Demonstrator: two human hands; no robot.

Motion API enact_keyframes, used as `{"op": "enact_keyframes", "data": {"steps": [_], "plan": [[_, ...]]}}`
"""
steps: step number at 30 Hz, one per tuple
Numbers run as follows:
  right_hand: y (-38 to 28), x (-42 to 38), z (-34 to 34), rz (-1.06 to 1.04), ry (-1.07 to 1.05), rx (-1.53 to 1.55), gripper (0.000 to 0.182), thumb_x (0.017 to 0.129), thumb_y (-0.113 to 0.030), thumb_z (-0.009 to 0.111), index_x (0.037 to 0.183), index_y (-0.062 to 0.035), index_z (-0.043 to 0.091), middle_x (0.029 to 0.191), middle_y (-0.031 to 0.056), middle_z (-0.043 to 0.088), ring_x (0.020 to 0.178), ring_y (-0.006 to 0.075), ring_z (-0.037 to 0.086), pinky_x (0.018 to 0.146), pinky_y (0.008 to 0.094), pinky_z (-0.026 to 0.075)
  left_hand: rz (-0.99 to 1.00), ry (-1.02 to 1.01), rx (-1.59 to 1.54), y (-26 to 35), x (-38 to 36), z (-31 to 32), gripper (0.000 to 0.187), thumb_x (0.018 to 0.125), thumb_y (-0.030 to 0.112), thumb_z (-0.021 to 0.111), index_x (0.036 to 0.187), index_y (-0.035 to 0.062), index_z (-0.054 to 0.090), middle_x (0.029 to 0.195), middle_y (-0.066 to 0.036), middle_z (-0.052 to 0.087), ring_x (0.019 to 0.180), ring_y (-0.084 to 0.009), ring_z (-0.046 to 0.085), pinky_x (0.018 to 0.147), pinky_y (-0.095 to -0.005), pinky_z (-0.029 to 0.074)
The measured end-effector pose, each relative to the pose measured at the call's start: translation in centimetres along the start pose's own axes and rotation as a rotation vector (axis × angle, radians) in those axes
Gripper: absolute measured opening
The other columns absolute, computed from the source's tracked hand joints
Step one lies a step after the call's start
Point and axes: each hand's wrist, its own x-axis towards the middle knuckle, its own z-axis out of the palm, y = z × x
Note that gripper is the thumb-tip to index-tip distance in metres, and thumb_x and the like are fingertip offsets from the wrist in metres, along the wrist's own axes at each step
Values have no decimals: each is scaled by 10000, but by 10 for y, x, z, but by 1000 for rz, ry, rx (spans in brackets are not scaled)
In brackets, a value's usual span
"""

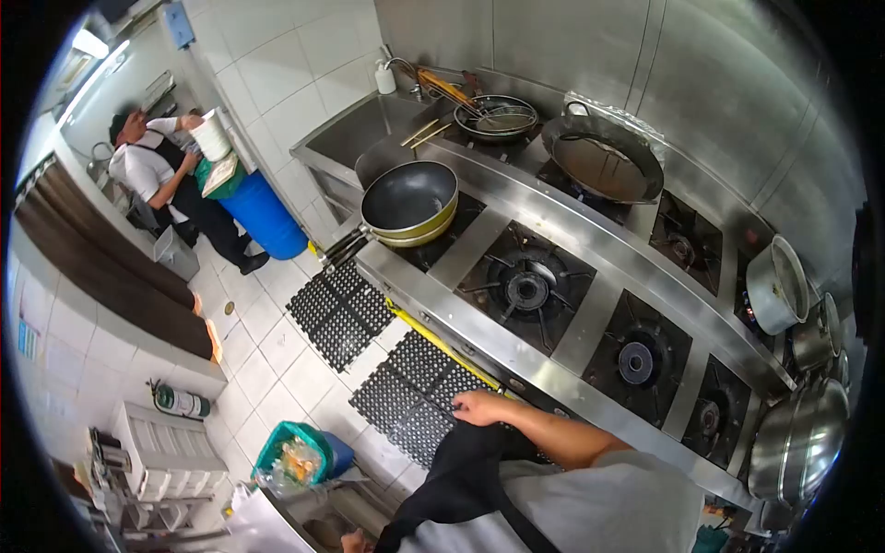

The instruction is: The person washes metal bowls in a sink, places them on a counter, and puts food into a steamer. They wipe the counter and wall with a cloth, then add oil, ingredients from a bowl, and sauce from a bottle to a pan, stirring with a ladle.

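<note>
Stainless steel fills a kitchen where a person in a black apron [461, 465] stands at the front of a long stove [590, 323]. The person's right hand [479, 407] is at the apron, just off the stove's front edge, its fingers curled; whether they grip the cloth cannot be told. The left hand [355, 542], well apart from the stove on its front side, is cut off by the frame beside a steel tabletop [341, 505], and the state of its fingers cannot be told.

A yellow-sided pan [410, 207] sits on the stove's front burner nearest the sink [364, 129], its handle jutting past the edge. A wide wok [604, 170] rests on the stove's back row, and metal pots [797, 438] crowd the end opposite the sink. Black rubber mats [341, 309] lie on the floor along the stove's front; farther out stands a bin with a green liner [267, 452]. Well beyond the stove's sink end, a co-worker [161, 161] holds a white container [211, 136] near a blue barrel [267, 217].
</note>
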Motion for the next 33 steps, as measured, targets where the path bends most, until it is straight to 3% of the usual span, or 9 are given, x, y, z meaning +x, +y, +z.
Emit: {"op": "enact_keyframes", "data": {"steps": [9,17,21,23,24,25,27,30,33], "plan": [[-125,202,-119,-87,-129,-109,448,901,-349,603,1234,-50,592,1152,179,662,1104,344,620,942,423,491,-141,17,-52,61,71,-118,409,912,346,619,1063,-34,608,759,-141,679,579,-259,650,518,-395,516],[-218,303,-92,-91,-79,141,412,925,-286,622,1250,-38,571,1046,157,700,928,261,675,820,367,525,-174,10,-19,97,198,-291,378,917,315,605,1032,-45,599,755,-162,674,548,-282,644,477,-415,511],[-251,337,-84,-222,-18,257,437,945,-266,613,1292,-11,536,987,137,708,890,218,676,797,350,522,-153,85,15,150,276,-412,364,919,300,598,1017,-50,594,753,-172,671,532,-293,641,457,-425,508],[-276,343,-100,-97,-43,427,406,975,-225,575,1320,-18,521,991,113,694,870,162,652,779,320,521,-186,113,26,170,289,-451,357,920,293,595,1009,-53,592,752,-177,670,524,-299,639,447,-430,507],[-288,346,-107,-96,-31,440,406,975,-225,575,1320,-18,521,991,113,694,870,162,652,779,320,521,-186,113,43,213,295,-466,357,920,293,595,1009,-53,592,752,-177,670,524,-299,639,447,-430,507],[-298,349,-118,-73,-5,468,410,982,-221,565,1334,-20,508,997,106,689,863,153,649,782,313,518,-86,65,320,239,307,-480,388,936,289,581,1099,-62,550,801,-190,682,551,-274,656,450,-402,517],[-304,365,-136,-51,34,485,414,989,-218,555,1348,-21,495,1003,100,684,857,144,645,784,306,515,-5,74,-15,260,369,-494,408,942,281,578,1143,-70,525,831,-194,683,566,-268,661,459,-387,523],[-301,399,-163,-245,17,509,423,993,-234,552,1340,2,495,971,82,705,814,117,644,779,293,514,56,115,-61,329,411,-507,395,943,247,576,1165,-74,515,836,-198,679,604,-258,666,480,-372,527],[-321,434,-218,-291,-49,559,434,994,-226,553,1350,11,484,971,88,703,812,121,644,773,293,516,113,83,-113,384,431,-521,387,940,255,591,1166,-50,516,868,-195,684,654,-267,681,510,-374,537]]}}
